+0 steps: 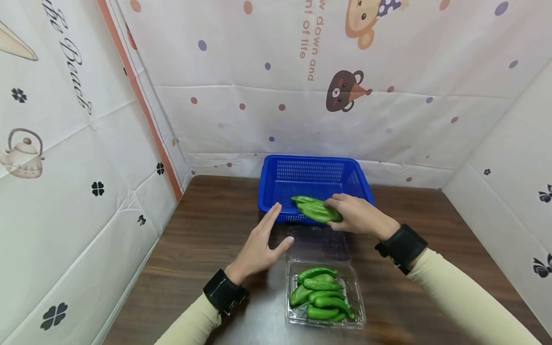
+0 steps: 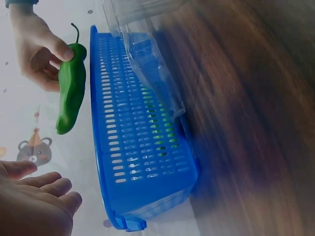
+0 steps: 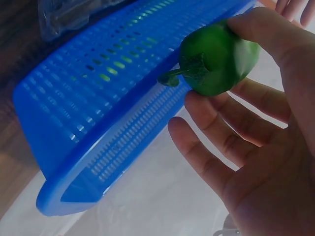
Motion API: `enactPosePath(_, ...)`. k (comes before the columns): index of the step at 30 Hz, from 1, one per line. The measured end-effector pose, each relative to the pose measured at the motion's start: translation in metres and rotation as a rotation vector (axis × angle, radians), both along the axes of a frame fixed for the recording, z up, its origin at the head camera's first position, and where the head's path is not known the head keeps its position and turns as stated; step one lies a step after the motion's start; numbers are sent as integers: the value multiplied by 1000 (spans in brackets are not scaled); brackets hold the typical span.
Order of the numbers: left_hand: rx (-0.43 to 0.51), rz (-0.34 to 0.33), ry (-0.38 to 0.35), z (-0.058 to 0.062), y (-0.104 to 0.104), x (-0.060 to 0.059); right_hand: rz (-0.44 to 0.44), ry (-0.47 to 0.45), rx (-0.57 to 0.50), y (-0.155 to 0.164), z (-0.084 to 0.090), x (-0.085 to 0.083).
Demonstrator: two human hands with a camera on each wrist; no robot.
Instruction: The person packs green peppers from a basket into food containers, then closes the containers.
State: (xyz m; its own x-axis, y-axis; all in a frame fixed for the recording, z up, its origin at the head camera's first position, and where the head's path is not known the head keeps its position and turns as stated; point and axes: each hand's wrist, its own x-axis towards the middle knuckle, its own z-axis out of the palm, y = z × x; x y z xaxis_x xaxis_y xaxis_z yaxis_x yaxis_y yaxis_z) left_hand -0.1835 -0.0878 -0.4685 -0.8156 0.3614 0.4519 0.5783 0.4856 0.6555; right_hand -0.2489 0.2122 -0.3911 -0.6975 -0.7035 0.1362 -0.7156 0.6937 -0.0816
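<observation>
On the far left, the white printed wall sheet (image 1: 77, 158) carries cursive black writing that ends in "Beach", above a drawn teapot and black clover marks. The back sheet (image 1: 388, 96), dotted and printed with cartoon bears, shows orange words running sideways: "down and" and "of life"; the rest is cut off.

The left hand (image 1: 258, 244) hovers over the dark brown wooden desk (image 1: 202, 230), palm turned toward the middle, its fingers (image 1: 272, 215) straight and close together, thumb spread out, holding nothing. Its fingertips are just beside the near rim of the blue perforated plastic basket (image 1: 312, 177), which stands at the back of the desk, close to the back sheet.

Further right, the right hand (image 1: 360, 215) is held over the basket's near rim and grips a long glossy green pepper (image 1: 316, 211) at its stem end between thumb and curled fingers (image 3: 221, 132); the pepper points left, above the basket's edge.

In front of the basket lies a clear plastic clamshell tray (image 1: 358, 306) with its lid folded back toward the basket, filled with more green peppers (image 1: 321, 299). Bare desk lies left and right of the tray.
</observation>
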Motion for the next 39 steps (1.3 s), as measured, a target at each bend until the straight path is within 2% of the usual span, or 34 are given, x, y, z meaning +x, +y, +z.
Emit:
enactPosePath(19,6,-49,47,-9,6,22,27,46,-35,6,-16,39)
enactPosePath(28,15,-84,27,-12,8,33,53,57,-81,9,-21,55)
enactPosePath(39,-4,-77,30,-16,9,42,65,64,-110,12,-28,72)
